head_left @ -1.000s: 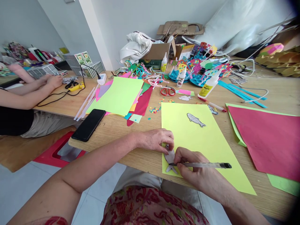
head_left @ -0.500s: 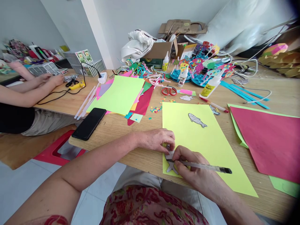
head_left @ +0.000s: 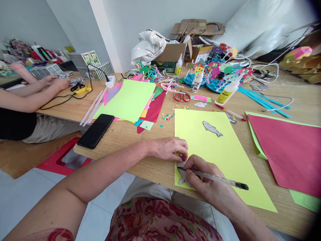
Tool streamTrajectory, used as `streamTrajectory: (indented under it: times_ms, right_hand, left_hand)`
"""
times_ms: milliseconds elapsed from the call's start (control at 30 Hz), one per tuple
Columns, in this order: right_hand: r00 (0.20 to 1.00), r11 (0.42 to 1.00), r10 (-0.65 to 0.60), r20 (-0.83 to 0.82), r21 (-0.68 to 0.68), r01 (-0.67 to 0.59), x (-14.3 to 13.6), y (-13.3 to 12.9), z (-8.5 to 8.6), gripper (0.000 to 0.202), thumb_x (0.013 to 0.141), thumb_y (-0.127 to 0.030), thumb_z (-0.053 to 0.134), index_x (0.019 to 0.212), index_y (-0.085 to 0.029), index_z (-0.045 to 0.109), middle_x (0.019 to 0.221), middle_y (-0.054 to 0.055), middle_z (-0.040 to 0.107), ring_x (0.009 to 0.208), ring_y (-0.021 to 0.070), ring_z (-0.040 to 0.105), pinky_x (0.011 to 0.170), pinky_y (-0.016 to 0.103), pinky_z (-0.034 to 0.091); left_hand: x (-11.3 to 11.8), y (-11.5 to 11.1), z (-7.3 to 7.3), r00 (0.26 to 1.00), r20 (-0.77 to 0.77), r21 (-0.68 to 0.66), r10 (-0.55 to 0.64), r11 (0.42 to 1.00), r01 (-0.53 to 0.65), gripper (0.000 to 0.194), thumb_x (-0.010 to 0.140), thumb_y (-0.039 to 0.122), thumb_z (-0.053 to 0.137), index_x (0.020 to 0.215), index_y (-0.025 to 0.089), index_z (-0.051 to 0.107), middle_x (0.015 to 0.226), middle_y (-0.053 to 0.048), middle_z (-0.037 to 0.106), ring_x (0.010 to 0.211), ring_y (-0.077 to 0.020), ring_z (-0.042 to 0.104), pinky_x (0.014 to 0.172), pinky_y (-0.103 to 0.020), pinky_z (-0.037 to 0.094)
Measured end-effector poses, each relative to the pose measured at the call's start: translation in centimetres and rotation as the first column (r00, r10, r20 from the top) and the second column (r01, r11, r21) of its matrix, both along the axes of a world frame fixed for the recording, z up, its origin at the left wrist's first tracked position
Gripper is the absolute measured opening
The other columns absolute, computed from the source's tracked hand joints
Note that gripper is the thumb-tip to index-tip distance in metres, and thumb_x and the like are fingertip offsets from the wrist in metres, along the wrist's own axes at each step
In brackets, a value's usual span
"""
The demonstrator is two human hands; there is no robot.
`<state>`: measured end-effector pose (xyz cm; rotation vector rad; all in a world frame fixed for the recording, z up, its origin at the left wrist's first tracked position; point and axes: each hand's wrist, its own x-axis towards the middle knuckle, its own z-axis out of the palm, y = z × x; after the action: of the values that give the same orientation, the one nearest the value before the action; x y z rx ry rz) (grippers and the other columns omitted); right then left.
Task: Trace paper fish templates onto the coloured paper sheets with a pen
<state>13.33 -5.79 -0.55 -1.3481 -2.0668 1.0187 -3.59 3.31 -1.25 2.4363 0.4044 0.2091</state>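
Observation:
A yellow sheet of paper (head_left: 220, 157) lies at the table's front edge. On its near left corner is a greyish paper fish cutout (head_left: 184, 177), its tail showing and its middle partly covered by my fingers. My left hand (head_left: 170, 149) holds the cutout's upper part down with curled fingertips. In my right hand (head_left: 208, 177) a clear pen with a black end (head_left: 225, 180) is pinched, its tip at the cutout's edge. A second fish cutout (head_left: 212, 129), outlined in dark and striped, rests higher on the same sheet.
Left of me lie a black phone (head_left: 95, 131) and stacked coloured paper (head_left: 125, 100). Red-handled scissors (head_left: 182, 96), a glue bottle (head_left: 228, 92) and a red pen (head_left: 232, 113) are beyond the sheet. Red paper (head_left: 288, 150) lies right. Another person's hands (head_left: 56, 83) work far left.
The pen tip has shifted slightly up along the fish cutout's edge. My left hand keeps its place on the cutout. The whole view has shifted a little.

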Motion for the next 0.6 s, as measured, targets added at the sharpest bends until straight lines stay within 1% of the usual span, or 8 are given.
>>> streamTrajectory:
  times_ms: [133, 233, 333, 467, 600]
  right_hand:
    - [1.000, 1.000, -0.008, -0.013, 0.000, 0.008, -0.11, 0.00, -0.08, 0.006, 0.078, -0.021, 0.040, 0.073, -0.022, 0.043, 0.052, -0.006, 0.045, 0.045, 0.0097, 0.038, 0.043, 0.021, 0.030]
    - [1.000, 1.000, -0.016, -0.023, 0.018, 0.017, -0.14, 0.02, -0.19, 0.006, 0.079, -0.021, 0.041, 0.073, -0.022, 0.043, 0.051, -0.007, 0.043, 0.045, 0.0096, 0.037, 0.043, 0.021, 0.030]
    - [0.999, 0.999, -0.034, -0.023, 0.040, 0.035, -0.19, 0.11, -0.33, 0.006, 0.078, -0.021, 0.041, 0.072, -0.022, 0.044, 0.051, -0.006, 0.044, 0.044, 0.0097, 0.039, 0.043, 0.021, 0.030]
    - [0.999, 0.998, -0.047, -0.025, 0.037, 0.048, -0.31, 0.31, -0.37, 0.006, 0.077, -0.021, 0.041, 0.072, -0.022, 0.044, 0.051, -0.006, 0.047, 0.044, 0.0099, 0.041, 0.043, 0.021, 0.032]
    - [0.997, 0.997, -0.067, -0.024, 0.040, 0.068, -0.36, 0.42, -0.30, 0.007, 0.076, -0.021, 0.040, 0.071, -0.021, 0.046, 0.053, -0.004, 0.051, 0.043, 0.0098, 0.043, 0.043, 0.021, 0.032]
  left_hand:
    - [0.07, 0.02, 0.12, 1.000, 0.008, -0.017, 0.003, 1.000, -0.003, 0.010, 0.081, 0.009, 0.057, 0.076, 0.017, 0.061, 0.091, -0.005, 0.056, 0.088, -0.0155, 0.051, 0.083, -0.026, 0.040]
    - [0.12, 0.09, 0.04, 1.000, -0.008, -0.010, -0.003, 1.000, 0.003, 0.018, 0.081, 0.002, 0.052, 0.076, 0.017, 0.060, 0.092, -0.005, 0.055, 0.089, -0.0148, 0.051, 0.084, -0.024, 0.040]
    - [0.09, 0.15, -0.07, 1.000, -0.022, 0.009, -0.009, 1.000, 0.009, 0.023, 0.081, -0.002, 0.047, 0.076, 0.017, 0.059, 0.092, -0.005, 0.055, 0.089, -0.0146, 0.051, 0.085, -0.024, 0.040]
    - [-0.07, 0.18, -0.17, 0.999, 0.006, 0.047, -0.032, 0.998, 0.031, 0.023, 0.082, -0.001, 0.045, 0.075, 0.016, 0.059, 0.092, -0.006, 0.056, 0.089, -0.0151, 0.051, 0.084, -0.024, 0.040]
    - [-0.13, 0.16, -0.21, 0.999, 0.020, 0.059, -0.032, 0.998, 0.031, 0.021, 0.084, 0.002, 0.045, 0.076, 0.015, 0.059, 0.092, -0.007, 0.056, 0.088, -0.0152, 0.051, 0.084, -0.024, 0.040]
